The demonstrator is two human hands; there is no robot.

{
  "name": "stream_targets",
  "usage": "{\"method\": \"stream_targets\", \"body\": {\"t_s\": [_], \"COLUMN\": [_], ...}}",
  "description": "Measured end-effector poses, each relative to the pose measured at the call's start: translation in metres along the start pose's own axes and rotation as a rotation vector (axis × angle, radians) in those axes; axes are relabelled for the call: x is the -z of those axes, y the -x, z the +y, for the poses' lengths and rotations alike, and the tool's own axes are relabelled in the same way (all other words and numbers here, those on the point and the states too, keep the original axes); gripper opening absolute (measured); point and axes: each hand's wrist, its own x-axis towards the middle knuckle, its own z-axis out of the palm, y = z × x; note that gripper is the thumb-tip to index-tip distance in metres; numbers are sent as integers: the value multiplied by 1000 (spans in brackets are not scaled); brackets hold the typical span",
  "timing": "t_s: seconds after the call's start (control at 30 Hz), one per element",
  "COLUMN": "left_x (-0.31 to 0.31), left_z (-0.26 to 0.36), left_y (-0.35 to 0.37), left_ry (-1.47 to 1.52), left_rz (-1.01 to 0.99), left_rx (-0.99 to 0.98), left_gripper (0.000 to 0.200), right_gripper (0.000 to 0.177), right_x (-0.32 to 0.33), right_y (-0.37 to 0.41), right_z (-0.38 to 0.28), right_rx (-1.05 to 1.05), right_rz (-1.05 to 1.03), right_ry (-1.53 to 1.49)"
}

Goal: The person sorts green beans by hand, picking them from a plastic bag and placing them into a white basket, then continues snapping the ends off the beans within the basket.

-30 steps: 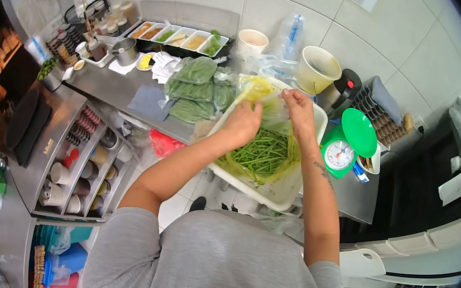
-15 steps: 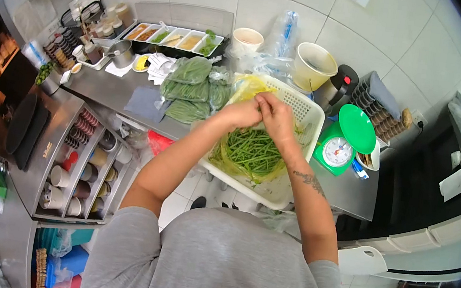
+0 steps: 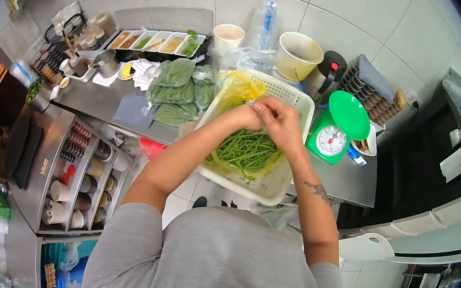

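Observation:
Both hands meet above a white perforated plastic basket (image 3: 302, 118). My left hand (image 3: 249, 117) is closed, fingers bent inward against the other hand. My right hand (image 3: 279, 122) is closed too, its thumb and fingers pinched together at the left fingertips. Whatever lies between them is small and hidden; a pale bit shows by the left fingers. Below, a heap of cut long green beans (image 3: 247, 153) rests on an opened yellow plastic bag (image 3: 242, 89) inside the basket. Left of the basket are stacked clear bags of green beans (image 3: 177, 87).
A green dial scale (image 3: 330, 138) stands right of the basket. Behind are a cream bucket (image 3: 299, 57), a white tub (image 3: 228, 37) and a dark flask (image 3: 326, 75). Trays of toppings (image 3: 156, 42) sit at the back left. Shelves of cups (image 3: 85, 186) stand below left.
The view has shifted, so the counter's things sit slightly more to the left and the basket higher. My hands stay together over the beans, with the fingers slightly rearranged.

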Motion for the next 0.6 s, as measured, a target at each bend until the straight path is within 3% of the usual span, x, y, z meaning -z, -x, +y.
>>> {"method": "stream_targets", "body": {"t_s": [0.03,0.07,0.17,0.33,0.4,0.47,0.53,0.6], "left_x": [12,23,32,54,58,54,39,47], "left_z": [32,66,49,49,39,23,2,20], "left_y": [8,18,3,13,6,4,4,34], "left_ry": [-334,-218,-71,-133,-354,-199,-576,-455], "left_rz": [-109,-211,-217,-202,-351,-204,188,313], "left_rx": [-107,294,468,423,272,244,-173,44], "left_gripper": [31,34,32,21,19,18,16,13], "right_gripper": [12,12,13,16,19,20,21,26], "right_x": [0,0,0,-6,-11,-19,-27,-31], "right_y": [0,-2,-9,-34,-45,-56,-70,-85], "right_z": [-1,-1,5,14,6,1,13,32], "right_rx": [-19,-38,-68,-18,70,103,113,8], "right_rz": [-26,8,77,168,262,286,241,117], "right_ry": [20,-1,-27,72,175,334,383,303]}}
